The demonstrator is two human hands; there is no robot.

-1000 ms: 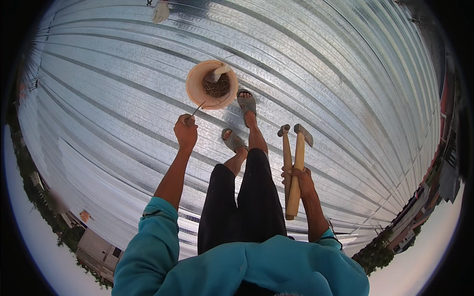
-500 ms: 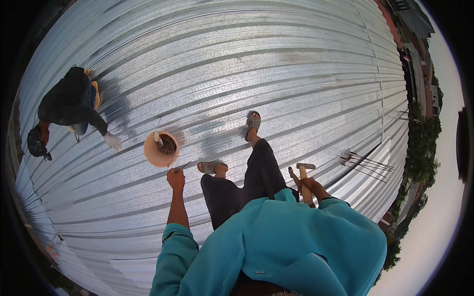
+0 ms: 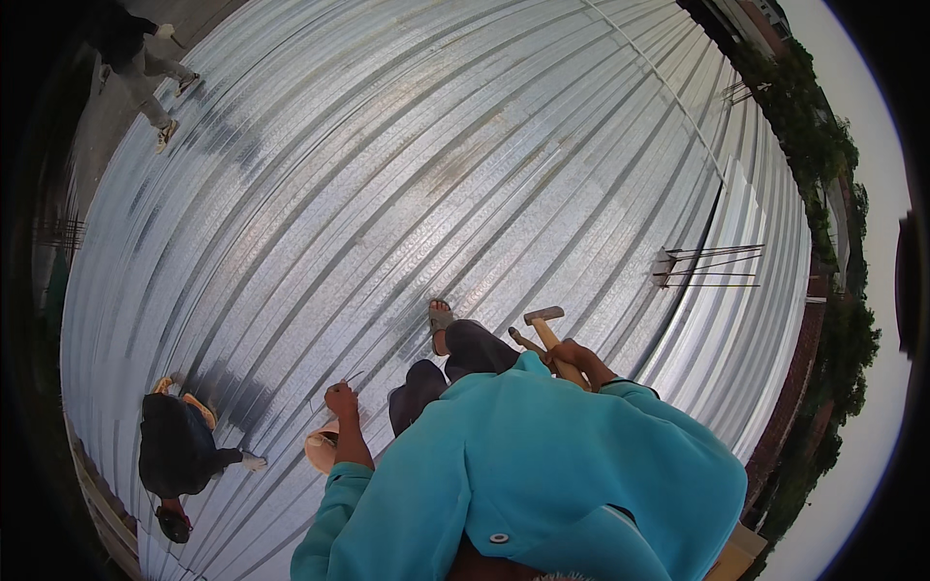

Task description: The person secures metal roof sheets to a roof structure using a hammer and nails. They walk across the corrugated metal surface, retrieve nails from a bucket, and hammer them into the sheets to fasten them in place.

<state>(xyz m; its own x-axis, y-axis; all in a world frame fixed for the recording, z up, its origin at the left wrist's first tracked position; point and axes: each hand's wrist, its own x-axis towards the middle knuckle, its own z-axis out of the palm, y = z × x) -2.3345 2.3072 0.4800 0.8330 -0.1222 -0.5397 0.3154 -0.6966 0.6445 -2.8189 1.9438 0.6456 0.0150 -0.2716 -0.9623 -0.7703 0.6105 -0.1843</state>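
At right, bunching two hammers (image 3: 547,333) in closed right hand (image 3: 567,358). Likely to free left hand (image 3: 341,398), closed on thin rod (image 3: 355,376).

- Top (image 3: 601,436): turquoise, plain, loose, a seam down the front.
- Button (image 3: 499,538): round, light and dark, by the top's neck edge.
- Sleeves (image 3: 334,504): turquoise, ending near the elbows.
- Trousers (image 3: 480,347): dark.
- Sandal (image 3: 441,318): grey, open-toed.
- Left hand (image 3: 340,398), right hand (image 3: 568,355): bare.
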